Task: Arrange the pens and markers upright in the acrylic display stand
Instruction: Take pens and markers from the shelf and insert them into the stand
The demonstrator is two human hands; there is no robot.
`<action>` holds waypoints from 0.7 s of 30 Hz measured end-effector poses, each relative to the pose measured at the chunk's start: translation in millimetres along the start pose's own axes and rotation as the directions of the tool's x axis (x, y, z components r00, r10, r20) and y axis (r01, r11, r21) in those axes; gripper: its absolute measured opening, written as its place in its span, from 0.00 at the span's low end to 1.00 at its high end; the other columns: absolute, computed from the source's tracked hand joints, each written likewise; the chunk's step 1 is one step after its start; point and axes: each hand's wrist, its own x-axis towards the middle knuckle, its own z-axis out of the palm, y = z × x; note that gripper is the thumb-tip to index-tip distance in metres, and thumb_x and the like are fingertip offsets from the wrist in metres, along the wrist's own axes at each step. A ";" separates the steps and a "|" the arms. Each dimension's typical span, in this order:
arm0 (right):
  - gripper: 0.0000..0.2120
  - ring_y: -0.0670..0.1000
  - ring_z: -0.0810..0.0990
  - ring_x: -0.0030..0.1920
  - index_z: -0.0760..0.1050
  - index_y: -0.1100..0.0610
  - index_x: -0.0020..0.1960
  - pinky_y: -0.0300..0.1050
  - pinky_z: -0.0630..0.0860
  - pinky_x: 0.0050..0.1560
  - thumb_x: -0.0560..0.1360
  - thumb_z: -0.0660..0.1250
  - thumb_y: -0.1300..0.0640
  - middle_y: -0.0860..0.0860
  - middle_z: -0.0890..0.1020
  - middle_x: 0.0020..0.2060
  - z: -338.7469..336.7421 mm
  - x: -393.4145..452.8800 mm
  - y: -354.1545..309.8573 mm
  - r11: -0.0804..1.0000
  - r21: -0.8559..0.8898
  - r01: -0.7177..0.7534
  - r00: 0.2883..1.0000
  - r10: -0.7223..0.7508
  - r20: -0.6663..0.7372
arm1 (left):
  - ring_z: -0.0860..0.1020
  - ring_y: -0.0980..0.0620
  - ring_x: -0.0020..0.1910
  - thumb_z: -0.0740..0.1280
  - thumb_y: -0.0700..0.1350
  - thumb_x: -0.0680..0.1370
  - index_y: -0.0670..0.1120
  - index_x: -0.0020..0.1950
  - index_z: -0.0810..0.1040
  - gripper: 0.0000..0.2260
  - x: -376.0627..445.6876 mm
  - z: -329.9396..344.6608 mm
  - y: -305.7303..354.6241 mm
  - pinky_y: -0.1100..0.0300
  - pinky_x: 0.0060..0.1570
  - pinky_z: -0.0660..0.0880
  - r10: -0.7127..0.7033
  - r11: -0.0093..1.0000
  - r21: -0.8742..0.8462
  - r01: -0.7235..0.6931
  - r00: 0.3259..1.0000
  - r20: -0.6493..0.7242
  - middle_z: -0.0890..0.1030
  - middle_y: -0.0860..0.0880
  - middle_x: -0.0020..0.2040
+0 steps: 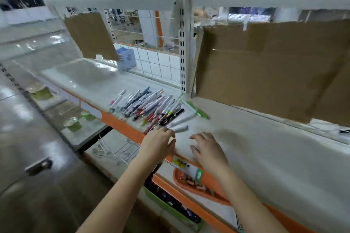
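A heap of several pens and markers [149, 106] lies flat on the white shelf [246, 147], left of centre. The clear acrylic display stand [83, 71] sits further back to the left on the same shelf. My left hand [158, 143] is at the near end of the heap, its fingertips touching a white marker with a blue tip [180, 128]; blur hides whether it pinches it. My right hand [207, 148] hovers over the bare shelf just right of it, fingers spread and holding nothing.
Brown cardboard sheets [265, 73] hang behind the shelf. A small blue basket [126, 58] stands at the back by the wire grid. An orange tray [189, 181] and a green bin [170, 208] sit on the shelf below. A green marker [197, 108] lies apart.
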 end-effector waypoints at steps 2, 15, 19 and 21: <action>0.15 0.51 0.67 0.62 0.70 0.56 0.64 0.40 0.64 0.61 0.78 0.61 0.55 0.50 0.73 0.59 9.6 25.2 0.3 1.000 -0.016 -0.006 1.000 0.006 -0.012 | 0.73 0.50 0.58 0.60 0.48 0.80 0.50 0.60 0.76 0.11 19.6 1.4 -15.6 0.59 0.51 0.72 -0.005 1.000 -0.014 0.005 1.000 0.001 0.77 0.51 0.59; 0.06 0.51 0.75 0.51 0.78 0.58 0.46 0.41 0.69 0.47 0.69 0.67 0.62 0.52 0.80 0.47 21.3 97.3 35.9 0.994 0.071 -0.088 0.995 0.085 0.042 | 0.76 0.46 0.52 0.63 0.52 0.76 0.42 0.56 0.78 0.16 145.7 19.7 -13.7 0.58 0.48 0.69 0.179 0.983 -0.092 -0.157 0.927 0.330 0.78 0.44 0.53; 0.05 0.43 0.78 0.39 0.79 0.52 0.43 0.40 0.74 0.42 0.69 0.70 0.60 0.45 0.82 0.38 2.8 90.0 44.6 0.888 0.351 -0.298 0.954 0.285 0.090 | 0.78 0.45 0.46 0.57 0.58 0.71 0.41 0.48 0.79 0.22 160.1 20.7 -12.2 0.56 0.44 0.73 0.187 0.978 -0.162 -0.135 0.909 0.372 0.80 0.44 0.47; 0.07 0.40 0.77 0.35 0.79 0.50 0.42 0.34 0.71 0.39 0.71 0.71 0.62 0.43 0.81 0.34 -12.1 86.6 41.8 0.772 0.515 -0.373 0.922 0.370 0.113 | 0.79 0.45 0.46 0.60 0.51 0.72 0.42 0.47 0.80 0.16 167.9 22.4 -15.2 0.56 0.42 0.74 0.202 0.969 -0.209 -0.129 0.903 0.380 0.82 0.44 0.45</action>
